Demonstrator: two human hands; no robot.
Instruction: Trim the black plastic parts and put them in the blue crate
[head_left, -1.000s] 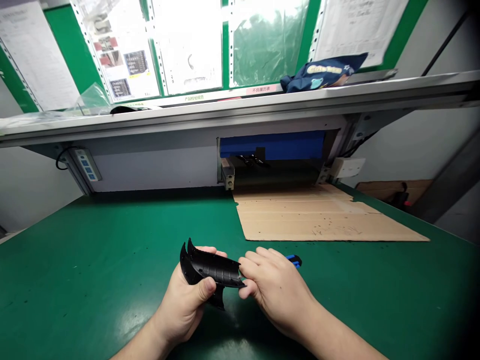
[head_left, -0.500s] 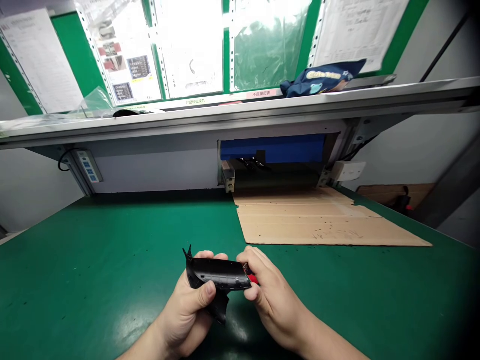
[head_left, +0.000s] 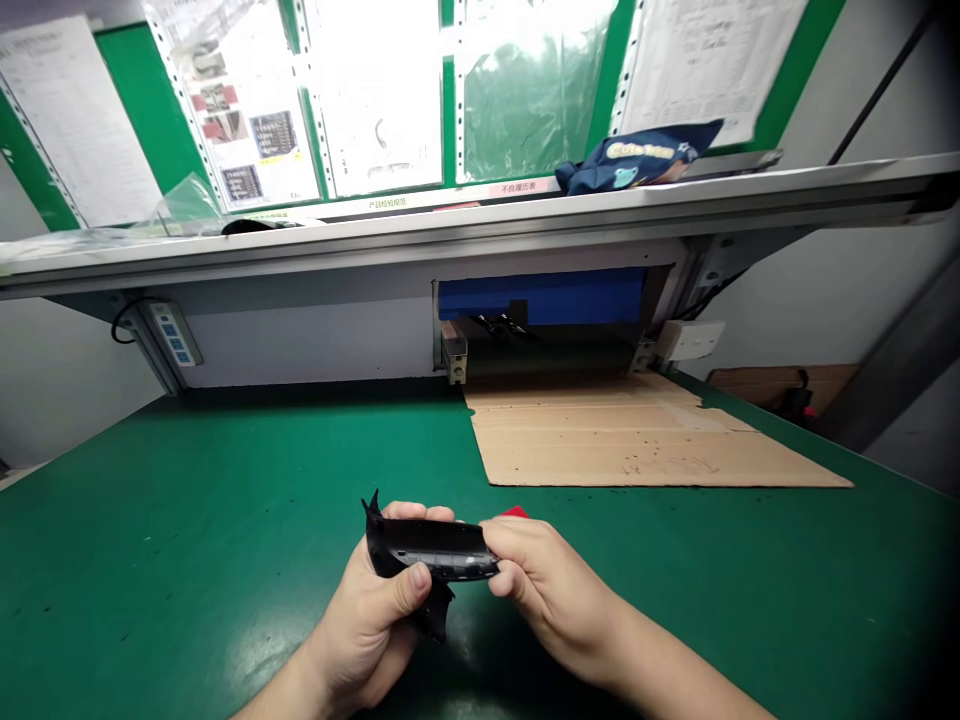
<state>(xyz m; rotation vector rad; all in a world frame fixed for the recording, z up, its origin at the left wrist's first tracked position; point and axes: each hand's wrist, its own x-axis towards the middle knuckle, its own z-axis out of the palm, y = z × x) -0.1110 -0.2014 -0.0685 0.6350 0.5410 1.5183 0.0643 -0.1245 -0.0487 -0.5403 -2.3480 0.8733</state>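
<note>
A curved black plastic part (head_left: 431, 548) with a ribbed face is held low over the green table (head_left: 187, 520). My left hand (head_left: 379, 620) wraps round its left end, thumb pressed on the front. My right hand (head_left: 547, 590) is closed at the part's right end, fingers curled against it. A small red tip (head_left: 514, 512) shows just above the right hand's knuckles; I cannot make out what it belongs to.
A flat sheet of brown cardboard (head_left: 637, 440) lies on the table behind my hands. Behind it a blue-edged opening (head_left: 540, 320) sits under a metal shelf (head_left: 480, 225). The shelf carries a dark blue pouch (head_left: 637, 155). A power strip (head_left: 172, 335) hangs at the left.
The black part has been turned in my hands so its narrow ribbed edge faces me. The blue tool end seen beside my right hand is gone from view; a red tip shows instead.
</note>
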